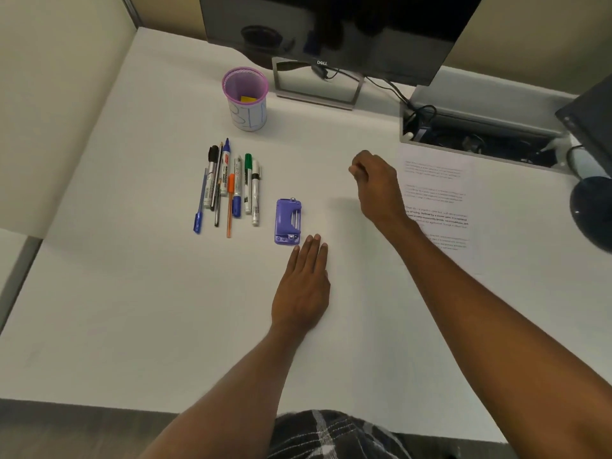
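Purple punch [288, 221], lengthwise away from us, sits just left of the straight, flat fingers of our left hand [303, 286], while our right hand [376, 180] hangs curled farther off.

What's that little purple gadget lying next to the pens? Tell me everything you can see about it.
The purple gadget looks like a small plastic hole punch, rectangular with rounded corners. Two thin metal rods run along its middle; silvery studs sit at both ends. It lies flat on the white desk, right of the pens and apart from them. The left hand lies flat by its near right corner; contact cannot be told.
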A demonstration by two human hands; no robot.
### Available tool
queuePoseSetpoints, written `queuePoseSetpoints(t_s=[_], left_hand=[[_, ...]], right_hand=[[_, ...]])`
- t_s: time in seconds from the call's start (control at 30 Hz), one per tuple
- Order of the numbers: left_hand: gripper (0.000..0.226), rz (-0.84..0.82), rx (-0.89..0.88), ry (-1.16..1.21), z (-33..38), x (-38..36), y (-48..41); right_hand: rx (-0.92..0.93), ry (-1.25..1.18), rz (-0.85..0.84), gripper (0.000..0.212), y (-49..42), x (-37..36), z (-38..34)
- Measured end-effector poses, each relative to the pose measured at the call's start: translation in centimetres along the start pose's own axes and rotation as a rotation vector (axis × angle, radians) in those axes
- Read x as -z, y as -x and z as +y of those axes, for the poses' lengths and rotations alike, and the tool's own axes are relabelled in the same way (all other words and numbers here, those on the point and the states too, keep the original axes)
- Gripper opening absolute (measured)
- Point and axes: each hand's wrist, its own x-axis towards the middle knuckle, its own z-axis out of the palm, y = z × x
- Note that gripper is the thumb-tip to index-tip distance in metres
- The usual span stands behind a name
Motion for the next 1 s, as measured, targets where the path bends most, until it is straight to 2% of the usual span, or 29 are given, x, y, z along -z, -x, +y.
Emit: queuePoseSetpoints(t_s=[0.23, 0.47, 0.6, 0.73, 0.83, 1.0], left_hand=[[0.062, -0.021, 0.028, 0.01, 0.2, -0.1, 0.0], [0.067, -0.026, 0.021, -0.054, 0.0, -0.1, -0.3], [0.069, -0.011, 0.005, -0.064, -0.1, -0.3, -0.4], [0.07, -0.013, 0.007, -0.077, -0.1, -0.5, -0.4], [0.071, -0.01, 0.009, -0.081, -0.1, -0.5, -0.4], [0.071, -0.004, -0.004, -0.076, -0.1, -0.6, -0.4]], right_hand=[[0.201, 0.028, -0.043, 0.014, -11.1, -3.4, -7.5], [0.242, 0.117, -0.138, 0.012, -19.3, -8.4, -12.4], [0.214, 0.186, -0.231, 0.009, -21.7, -10.2, -13.1], [0.224, 0.292, -0.297, 0.016, -23.4, -11.2, -13.1], [0.287, 0.305, -0.224, 0.019, -23.9, -11.2, -13.0], [0.32, 0.172, -0.076, 0.014, -23.5, -10.3, -12.8]])
